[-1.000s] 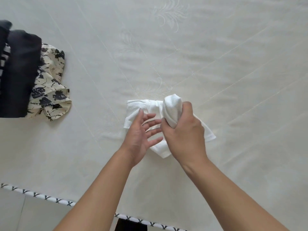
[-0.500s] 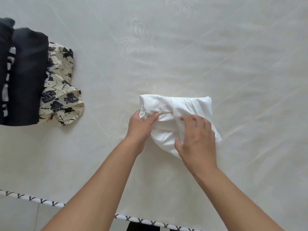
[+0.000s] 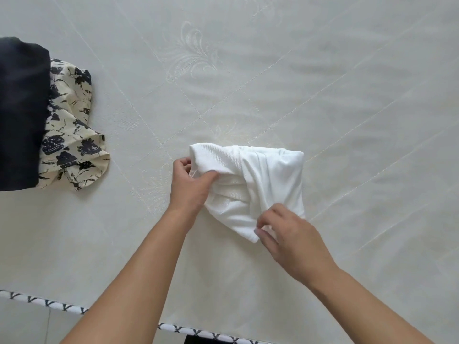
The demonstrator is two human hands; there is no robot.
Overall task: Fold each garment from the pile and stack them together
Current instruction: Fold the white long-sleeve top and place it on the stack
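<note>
Crosswise, white garment (image 3: 263, 184), perhaps folded, long axis left-right, both hands' fingers (image 3: 211, 175) pinching it.

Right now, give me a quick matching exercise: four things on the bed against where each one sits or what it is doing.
Things:
1. white garment
2. dark folded garment
3. left hand
4. right hand

States:
A. pinches the white garment's near corner
B. grips the white garment's left edge
C. lies on the printed garment at far left
D. bundled at centre between both hands

Pairs: 1-D, 2-C, 3-B, 4-A
</note>
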